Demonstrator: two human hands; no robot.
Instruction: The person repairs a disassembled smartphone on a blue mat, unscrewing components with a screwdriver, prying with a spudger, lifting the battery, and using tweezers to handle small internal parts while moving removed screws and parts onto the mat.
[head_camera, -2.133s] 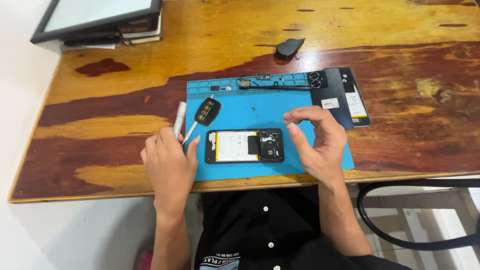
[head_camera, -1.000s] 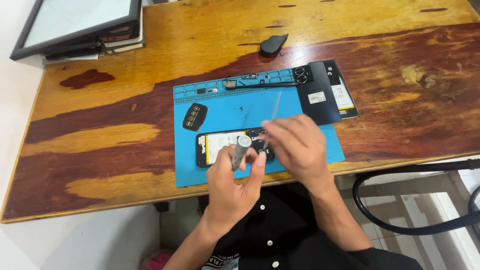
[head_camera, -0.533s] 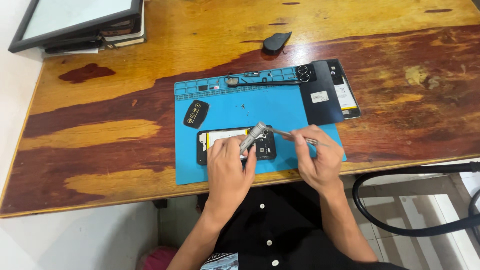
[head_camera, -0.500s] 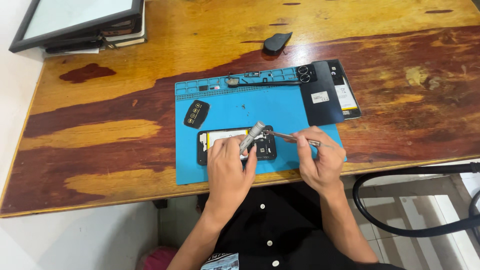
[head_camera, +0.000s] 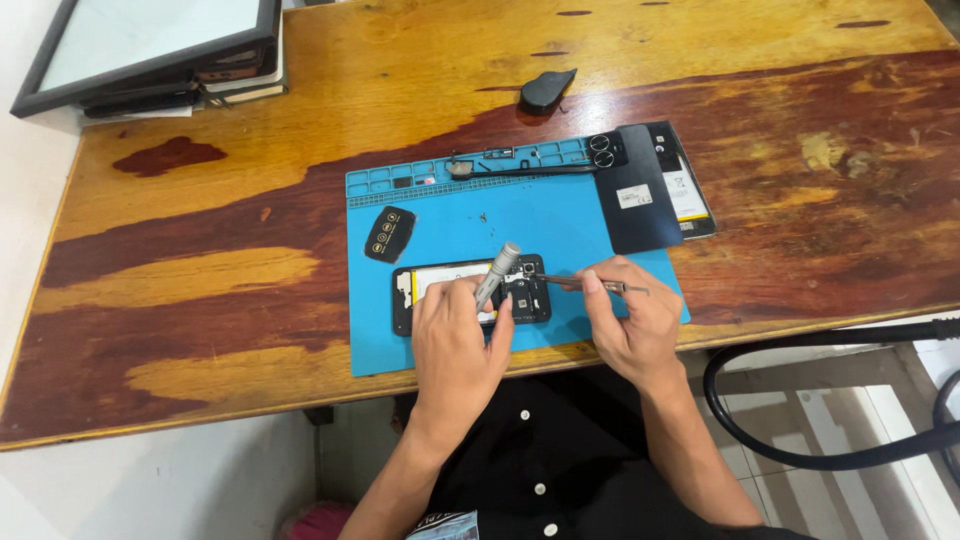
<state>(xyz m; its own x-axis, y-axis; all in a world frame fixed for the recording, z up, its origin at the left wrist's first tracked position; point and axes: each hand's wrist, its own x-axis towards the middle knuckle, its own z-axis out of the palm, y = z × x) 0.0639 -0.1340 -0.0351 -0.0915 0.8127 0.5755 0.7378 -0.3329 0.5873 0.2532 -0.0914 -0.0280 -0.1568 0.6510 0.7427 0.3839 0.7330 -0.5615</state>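
Observation:
An opened phone (head_camera: 440, 285) with its back off lies on a blue work mat (head_camera: 450, 215) near the table's front edge. My left hand (head_camera: 458, 335) rests over the phone and grips a grey metal screwdriver (head_camera: 497, 270), its handle tilted up to the right. My right hand (head_camera: 628, 320) pinches thin metal tweezers (head_camera: 580, 285), their tips pointing left at the phone's camera end. The phone's lower half is hidden under my left hand.
A black phone back cover (head_camera: 650, 185) lies at the mat's right edge. A small black camera cover (head_camera: 389, 233) sits on the mat's left part. A black pick-shaped tool (head_camera: 547, 90) lies farther back. Framed screen and books (head_camera: 150, 50) stand far left. A chair rim (head_camera: 830, 400) curves at right.
My left hand picked up the screwdriver from the mat's left side and carried it over the phone. My right hand took up the tweezers and lowered them to the phone.

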